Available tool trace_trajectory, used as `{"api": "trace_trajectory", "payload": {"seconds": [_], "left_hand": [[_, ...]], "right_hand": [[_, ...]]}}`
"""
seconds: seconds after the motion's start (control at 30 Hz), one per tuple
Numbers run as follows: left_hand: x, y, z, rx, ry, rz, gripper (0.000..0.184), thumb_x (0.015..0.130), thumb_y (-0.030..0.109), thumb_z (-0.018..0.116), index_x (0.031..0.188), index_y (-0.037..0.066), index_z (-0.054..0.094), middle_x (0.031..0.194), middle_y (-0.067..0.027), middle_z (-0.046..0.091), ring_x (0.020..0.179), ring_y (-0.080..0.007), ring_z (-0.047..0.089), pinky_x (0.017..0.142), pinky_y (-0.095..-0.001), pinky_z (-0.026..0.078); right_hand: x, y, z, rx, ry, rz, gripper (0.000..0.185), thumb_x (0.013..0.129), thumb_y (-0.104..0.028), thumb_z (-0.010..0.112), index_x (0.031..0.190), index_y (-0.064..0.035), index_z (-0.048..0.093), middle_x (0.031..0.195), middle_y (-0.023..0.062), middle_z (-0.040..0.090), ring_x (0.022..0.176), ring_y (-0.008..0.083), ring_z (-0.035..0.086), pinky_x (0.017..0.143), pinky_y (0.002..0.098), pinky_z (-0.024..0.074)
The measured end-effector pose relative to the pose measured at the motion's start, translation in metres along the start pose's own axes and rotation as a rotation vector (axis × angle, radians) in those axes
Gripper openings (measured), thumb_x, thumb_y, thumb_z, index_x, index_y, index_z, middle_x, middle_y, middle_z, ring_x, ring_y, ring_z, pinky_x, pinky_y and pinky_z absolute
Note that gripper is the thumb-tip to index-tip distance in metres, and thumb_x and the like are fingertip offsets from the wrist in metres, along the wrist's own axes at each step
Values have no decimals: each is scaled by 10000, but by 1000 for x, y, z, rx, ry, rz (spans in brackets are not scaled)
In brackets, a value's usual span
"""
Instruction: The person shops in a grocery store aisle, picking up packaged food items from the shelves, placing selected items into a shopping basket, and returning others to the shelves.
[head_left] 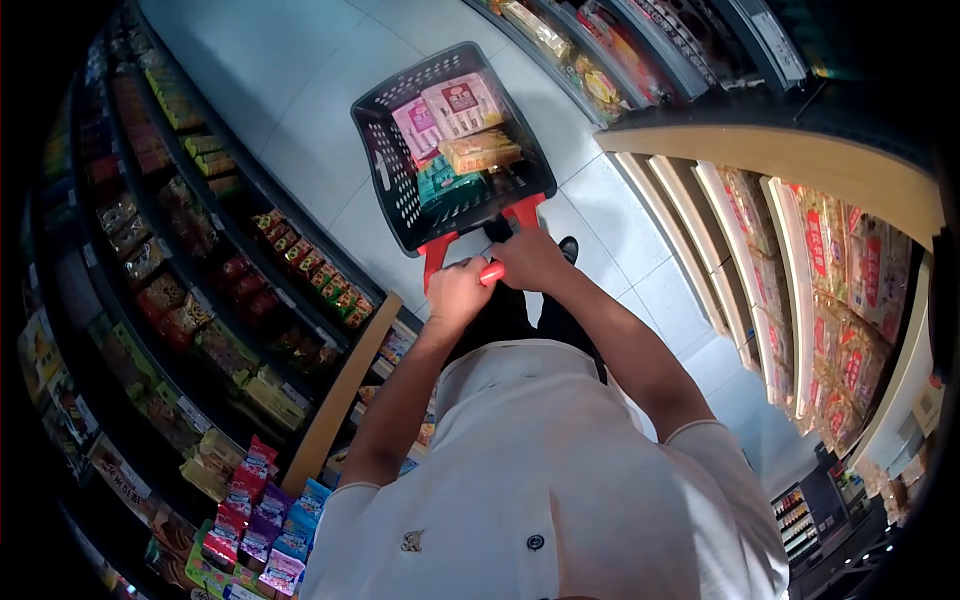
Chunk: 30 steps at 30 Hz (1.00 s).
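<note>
White-ish shirt (540, 450) takes up the near end of the view, with a dark button (535, 542) on the front and both bare forearms reaching out past it. The left hand (458, 291) is closed around the red handle (491, 273), fingers curled over with no real gap. The right hand (530, 260) is right beside it, also closed on that handle; its fingertips are tucked out of sight, so can't tell how tight the grip is. A bit of the red bar pokes out between the two.

Black trousers show below the hands, plus a dark shoe (569, 250) on the floor.

Just past the hands is the basket (393, 190), dark plastic with holes in its sides, joined to red arms. It's sitting out in front of the person, over pale floor tiles (330, 110). Inside there's a pink pack (418, 124) beside a pale pink-and-white pack (462, 105), a yellowish pack (481, 151), and a green pack (446, 186). Labels are too small to read.

Off to the left, dark shelves (222, 215) hold rows of bagged snacks, and wood-edged shelves (790, 290) on the right carry clear bags with red print.
</note>
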<state>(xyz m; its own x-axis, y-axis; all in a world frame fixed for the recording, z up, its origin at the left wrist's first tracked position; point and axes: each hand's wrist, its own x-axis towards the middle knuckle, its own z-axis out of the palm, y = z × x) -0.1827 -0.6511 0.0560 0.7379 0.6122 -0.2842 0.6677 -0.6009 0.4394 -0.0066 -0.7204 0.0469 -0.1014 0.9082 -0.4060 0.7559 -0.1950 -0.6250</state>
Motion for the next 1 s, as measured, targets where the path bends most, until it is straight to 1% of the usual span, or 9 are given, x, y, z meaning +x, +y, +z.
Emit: {"api": "trace_trajectory", "payload": {"seconds": [0.1, 0.13, 0.2, 0.33, 0.43, 0.53, 0.63, 0.73, 1.0], "left_hand": [[11, -6, -7, 72, 46, 44, 225, 834, 318, 748, 772, 131, 639, 683, -113, 679, 635, -349, 684, 568, -452, 547], [13, -9, -9, 109, 43, 36, 233, 828, 321, 756, 766, 131, 636, 673, -108, 673, 632, -347, 682, 562, -449, 545], [14, -11, -10, 130, 47, 47, 220, 804, 311, 772, 755, 141, 641, 683, -110, 679, 627, -349, 680, 558, -459, 545], [12, -12, -8, 141, 68, 80, 190, 788, 293, 772, 753, 147, 654, 684, -133, 674, 631, -368, 676, 571, -470, 550], [8, -3, -7, 192, 37, 21, 218, 789, 315, 766, 762, 130, 655, 669, -158, 660, 666, -393, 672, 600, -481, 556], [7, -1, -5, 205, 36, -4, 233, 794, 333, 755, 763, 125, 655, 681, -166, 665, 671, -399, 673, 609, -492, 556], [10, 0, -5, 196, 33, -25, 242, 796, 346, 751, 777, 122, 663, 701, -171, 674, 680, -401, 675, 618, -499, 558], [16, -2, -6, 235, 47, -19, 243, 793, 354, 759, 757, 135, 660, 677, -148, 679, 655, -384, 684, 585, -496, 554], [17, -2, -10, 188, 32, -27, 216, 792, 337, 751, 769, 137, 673, 692, -139, 687, 669, -374, 690, 605, -491, 558]], "right_hand": [[8, -2, -1, 37, 81, -13, 119, 777, -179, 669, 853, -96, 707, 760, 156, 710, 755, 379, 708, 709, 493, 554], [8, -2, 1, 41, 167, -33, 116, 772, -166, 669, 853, -91, 704, 729, 154, 703, 723, 366, 706, 684, 486, 549], [8, -3, 3, 39, 213, -58, 104, 772, -151, 670, 839, -77, 700, 714, 145, 703, 704, 350, 706, 667, 473, 547], [4, -1, 17, 112, 330, -98, 76, 767, -136, 676, 819, -81, 686, 673, 141, 684, 654, 377, 687, 632, 498, 540], [0, 2, 21, 99, 305, -108, 102, 776, -132, 670, 858, -79, 700, 690, 136, 692, 677, 372, 695, 639, 493, 541], [-1, 3, 21, 93, 304, -102, 81, 765, -126, 670, 794, -75, 726, 745, 145, 721, 737, 351, 720, 686, 474, 561], [2, 5, 18, 79, 298, -106, 86, 761, -124, 672, 792, -72, 733, 761, 153, 727, 754, 356, 723, 694, 475, 565], [7, 7, 13, 81, 308, -91, 88, 762, -126, 671, 788, -73, 737, 773, 159, 732, 764, 358, 725, 698, 475, 567], [8, 6, 9, 84, 265, -101, 111, 775, -129, 661, 835, -68, 731, 783, 158, 733, 771, 366, 725, 697, 483, 563]]}}
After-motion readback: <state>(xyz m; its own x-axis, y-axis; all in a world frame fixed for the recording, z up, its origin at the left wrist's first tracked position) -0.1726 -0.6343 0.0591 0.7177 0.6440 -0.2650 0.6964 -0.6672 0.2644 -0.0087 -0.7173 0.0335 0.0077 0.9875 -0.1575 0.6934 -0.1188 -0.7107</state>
